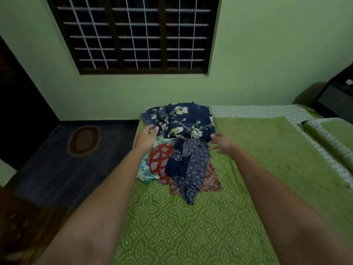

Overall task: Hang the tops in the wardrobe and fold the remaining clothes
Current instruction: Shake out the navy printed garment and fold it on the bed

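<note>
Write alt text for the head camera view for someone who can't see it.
Two bare arms reach over a green patterned bed toward a pile of clothes: the left hand pinches the edge of a navy floral garment, while the right hand hovers open beside it. Behind are a green wall and a dark barred window.

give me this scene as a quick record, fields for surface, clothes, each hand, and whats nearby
surface: bed with green white-dotted bedspread
clothes: pile near the bed's far left corner; navy blue floral garment at the far end, navy geometric-print garment and red printed garment nearer
left hand: grips the floral garment's left edge
right hand: fingers spread, holds nothing, beside the pile
nearby: dark barred window, oval brown floor mat
</note>
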Motion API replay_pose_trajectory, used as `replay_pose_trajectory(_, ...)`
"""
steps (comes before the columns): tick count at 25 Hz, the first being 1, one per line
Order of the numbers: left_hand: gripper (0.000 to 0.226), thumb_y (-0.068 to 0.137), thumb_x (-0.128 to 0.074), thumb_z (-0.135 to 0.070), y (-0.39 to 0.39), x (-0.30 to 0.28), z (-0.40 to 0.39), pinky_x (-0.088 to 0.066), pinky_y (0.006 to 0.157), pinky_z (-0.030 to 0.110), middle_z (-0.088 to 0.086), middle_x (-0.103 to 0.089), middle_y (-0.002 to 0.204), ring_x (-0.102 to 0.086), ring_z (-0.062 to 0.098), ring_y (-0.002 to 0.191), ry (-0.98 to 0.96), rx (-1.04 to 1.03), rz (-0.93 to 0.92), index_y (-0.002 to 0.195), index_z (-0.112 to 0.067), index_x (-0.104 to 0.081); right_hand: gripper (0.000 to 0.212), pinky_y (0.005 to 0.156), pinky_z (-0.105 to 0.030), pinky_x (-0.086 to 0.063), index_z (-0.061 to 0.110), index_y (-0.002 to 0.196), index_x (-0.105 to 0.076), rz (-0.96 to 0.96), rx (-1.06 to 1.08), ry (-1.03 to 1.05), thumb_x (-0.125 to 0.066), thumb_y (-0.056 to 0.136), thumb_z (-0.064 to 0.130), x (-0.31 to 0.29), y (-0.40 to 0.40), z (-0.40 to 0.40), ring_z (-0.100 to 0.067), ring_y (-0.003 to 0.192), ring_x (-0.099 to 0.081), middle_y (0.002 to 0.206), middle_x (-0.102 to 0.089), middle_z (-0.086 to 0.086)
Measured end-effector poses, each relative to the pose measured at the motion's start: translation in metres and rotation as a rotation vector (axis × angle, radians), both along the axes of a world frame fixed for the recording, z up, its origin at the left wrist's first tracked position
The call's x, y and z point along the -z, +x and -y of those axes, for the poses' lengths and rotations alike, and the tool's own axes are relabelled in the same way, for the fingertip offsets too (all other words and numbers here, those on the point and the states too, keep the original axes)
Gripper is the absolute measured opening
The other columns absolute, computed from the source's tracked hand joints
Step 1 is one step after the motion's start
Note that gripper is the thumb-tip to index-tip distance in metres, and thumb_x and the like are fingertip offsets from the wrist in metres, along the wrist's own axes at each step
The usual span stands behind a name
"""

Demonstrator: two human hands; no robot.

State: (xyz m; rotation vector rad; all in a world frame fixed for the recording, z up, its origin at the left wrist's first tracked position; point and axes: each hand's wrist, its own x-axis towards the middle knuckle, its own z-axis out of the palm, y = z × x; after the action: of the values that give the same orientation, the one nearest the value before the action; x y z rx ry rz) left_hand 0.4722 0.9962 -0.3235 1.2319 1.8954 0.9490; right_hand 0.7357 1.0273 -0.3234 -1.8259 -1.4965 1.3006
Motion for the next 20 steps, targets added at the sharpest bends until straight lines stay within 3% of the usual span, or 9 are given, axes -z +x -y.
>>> replay_pose_trajectory(3, 0.042, 0.1, -0.046, -0.031, 0.025, 0.104, -0.031, -0.04, 0.095, 0.031, 0.009, -0.05, 0.139, -0.049, 0.027, 0.124, -0.178, 0.08, -0.034, 0.136, -0.009, -0.047, 0.037, 0.078, -0.03, -0.042, 0.004, 0.133, -0.048, 0.173, -0.085, -0.084, -0.047, 0.1, 0.022, 0.099, -0.001, -0.035, -0.025, 0.098, -0.056, 0.123, -0.057, -0.014)
replay_pose_trajectory(8, 0.047, 0.099, -0.048, -0.034, 0.073, 0.316, -0.061, -0.042, 0.1, 0.034, 0.009, -0.051, 0.138, -0.051, 0.025, 0.121, -0.441, 0.287, -0.11, 0.139, -0.01, -0.045, 0.042, 0.096, -0.032, -0.044, 0.012, 0.139, -0.047, 0.482, -0.339, -0.201, -0.046, 0.097, 0.004, 0.304, 0.003, -0.067, -0.029, 0.117, -0.055, 0.133, -0.054, -0.015)
replay_pose_trajectory(11, 0.061, 0.093, -0.06, -0.028, 0.103, 0.427, -0.053, -0.046, 0.1, 0.041, 0.011, -0.041, 0.146, -0.047, 0.03, 0.126, -0.569, 0.348, -0.033, 0.146, -0.015, -0.033, 0.063, 0.106, -0.037, -0.039, 0.019, 0.148, -0.03, 0.567, -0.447, -0.242, -0.045, 0.092, -0.005, 0.397, -0.002, -0.081, -0.031, 0.131, -0.043, 0.155, -0.025, -0.011)
replay_pose_trajectory(13, 0.075, 0.087, -0.067, -0.018, 0.119, 0.474, -0.052, -0.05, 0.095, 0.046, 0.011, -0.036, 0.148, -0.047, 0.033, 0.126, -0.566, 0.357, 0.093, 0.149, -0.025, -0.024, 0.076, 0.109, -0.042, -0.034, 0.02, 0.152, -0.013, 0.53, -0.392, -0.23, -0.052, 0.091, -0.004, 0.435, -0.008, -0.093, -0.033, 0.137, -0.035, 0.16, -0.004, -0.008)
replay_pose_trajectory(16, 0.089, 0.078, -0.076, -0.028, 0.128, 0.501, -0.066, -0.048, 0.097, 0.04, 0.006, -0.04, 0.14, -0.05, 0.024, 0.121, -0.481, 0.215, 0.123, 0.149, -0.019, -0.022, 0.082, 0.111, -0.042, -0.031, 0.02, 0.152, -0.012, 0.373, -0.267, -0.2, -0.061, 0.089, 0.002, 0.463, -0.016, -0.109, -0.03, 0.136, -0.036, 0.156, -0.016, -0.012)
replay_pose_trajectory(18, 0.07, 0.076, -0.077, -0.035, 0.132, 0.5, -0.074, -0.047, 0.086, 0.03, 0.009, -0.052, 0.126, -0.056, 0.023, 0.109, -0.458, 0.238, -0.021, 0.134, -0.012, -0.046, 0.06, 0.106, -0.038, -0.038, 0.016, 0.144, -0.034, 0.407, -0.235, -0.14, -0.059, 0.09, 0.003, 0.47, -0.018, -0.114, -0.029, 0.124, -0.048, 0.141, -0.038, -0.015)
replay_pose_trajectory(20, 0.034, 0.082, -0.072, -0.03, 0.129, 0.493, -0.078, -0.042, 0.072, 0.026, 0.011, -0.063, 0.108, -0.06, 0.025, 0.095, -0.485, 0.363, -0.185, 0.106, -0.007, -0.066, 0.029, 0.087, -0.031, -0.049, 0.009, 0.12, -0.054, 0.516, -0.31, -0.127, -0.055, 0.092, 0.005, 0.466, -0.017, -0.114, -0.026, 0.103, -0.058, 0.115, -0.053, -0.013)
